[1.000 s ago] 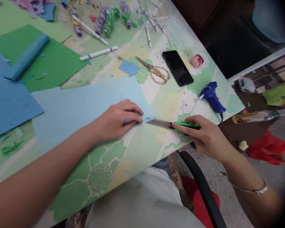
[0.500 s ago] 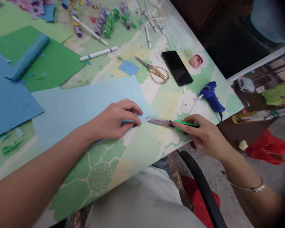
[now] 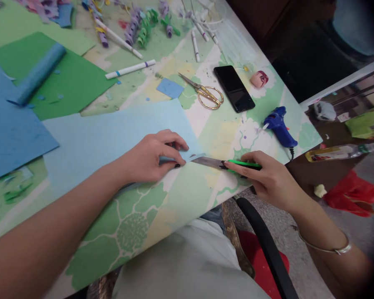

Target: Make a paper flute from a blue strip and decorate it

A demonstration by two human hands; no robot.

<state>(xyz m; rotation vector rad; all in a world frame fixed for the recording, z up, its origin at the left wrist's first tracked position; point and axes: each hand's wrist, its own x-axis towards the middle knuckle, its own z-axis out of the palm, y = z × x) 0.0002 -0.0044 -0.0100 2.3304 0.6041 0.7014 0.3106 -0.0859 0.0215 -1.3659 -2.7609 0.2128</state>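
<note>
My right hand [image 3: 264, 174] is closed round the green handle of a utility knife [image 3: 244, 164], its long blade pointing left. The blade lies at the folded near edge of a light blue sheet of paper [image 3: 127, 124], with its tip inside the fold. A narrow flap of paper sticks out above the blade. My left hand [image 3: 157, 155] rests on the sheet and pinches that edge between thumb and fingers, just left of the blade. Gold-handled scissors [image 3: 202, 91] and a small blue paper square [image 3: 170, 88] lie beyond the sheet.
A black phone [image 3: 234, 88] and a blue glue gun [image 3: 280, 126] lie toward the table's right side. Green card [image 3: 77, 79], darker blue sheets [image 3: 15, 133], a white marker [image 3: 131, 69] and curled paper pieces [image 3: 148, 27] occupy the left and back. A chair arm [image 3: 264, 245] curves below.
The knife blade has slid slightly left into the fold, and the paper's edge now shows a parted flap. My left hand stays nearly where it was. The view has shifted slightly.
</note>
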